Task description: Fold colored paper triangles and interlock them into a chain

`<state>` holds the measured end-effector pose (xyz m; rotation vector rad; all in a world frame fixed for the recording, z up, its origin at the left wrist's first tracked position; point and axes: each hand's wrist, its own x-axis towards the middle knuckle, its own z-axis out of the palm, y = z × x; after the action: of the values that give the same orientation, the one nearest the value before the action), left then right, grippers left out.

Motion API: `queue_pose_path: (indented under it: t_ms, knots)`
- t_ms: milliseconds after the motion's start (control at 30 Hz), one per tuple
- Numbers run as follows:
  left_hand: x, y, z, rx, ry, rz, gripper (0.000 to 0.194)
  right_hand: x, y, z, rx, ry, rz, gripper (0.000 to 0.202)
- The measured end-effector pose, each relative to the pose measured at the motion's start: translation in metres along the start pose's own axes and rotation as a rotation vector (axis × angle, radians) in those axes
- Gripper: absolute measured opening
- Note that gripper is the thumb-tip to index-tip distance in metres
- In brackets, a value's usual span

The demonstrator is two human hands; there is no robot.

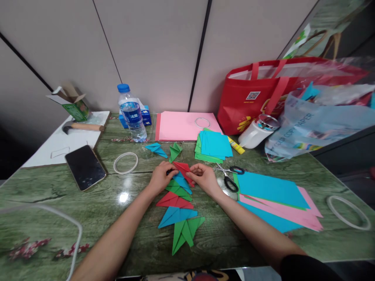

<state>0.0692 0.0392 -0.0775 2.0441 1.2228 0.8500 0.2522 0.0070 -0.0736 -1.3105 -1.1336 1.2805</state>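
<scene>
The left hand (164, 177) and the right hand (203, 177) meet over the green, marble-patterned tabletop (123, 222); both have fingers bent inward, and they pinch the topmost red folded piece (184, 171) from either side. That piece sits at the far end of a column of folded paper; below it, towards the person, come a blue folded piece (182, 182), a green one, a lower red piece (175, 200), a lower blue piece (176, 216) and, nearest the person, a large green piece (186, 231); neighbouring pieces overlap or touch.

Just beyond the hands lie a loose blue piece (156, 149) and a small green piece (175, 151); to the right of the right hand are open scissors (227, 172) with black handles, their handles beside fanned blue, pink and green sheets (272, 191); a stack of cut blue and green squares (215, 144) lies farther back, next to a yellow glue stick (236, 145).

On the left are a white ring (125, 163), a dark-screened phone (85, 168) and a hammer (83, 127); an upright water bottle (132, 115) stands behind the ring.
</scene>
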Motion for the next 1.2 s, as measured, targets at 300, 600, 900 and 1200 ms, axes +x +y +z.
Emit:
queue_pose_path:
  t_ms: [300,600,900,1200]
  knots:
    - [-0.002,0.000,0.004,-0.037,0.047,-0.059,0.004,0.001,0.003,-0.001,-0.098,-0.030,-0.070,0.040]
    - [-0.003,-0.002,0.004,0.135,0.098,0.096,0.008,0.000,0.004,-0.005,-0.498,0.008,-0.278,0.014]
    - [-0.015,0.008,0.003,0.604,-0.024,0.304,0.019,-0.009,0.001,-0.004,-0.770,-0.012,-0.559,0.018]
    - [-0.022,0.035,0.002,0.874,-0.252,0.259,0.017,-0.012,-0.006,-0.003,-1.256,-0.248,-0.606,0.025]
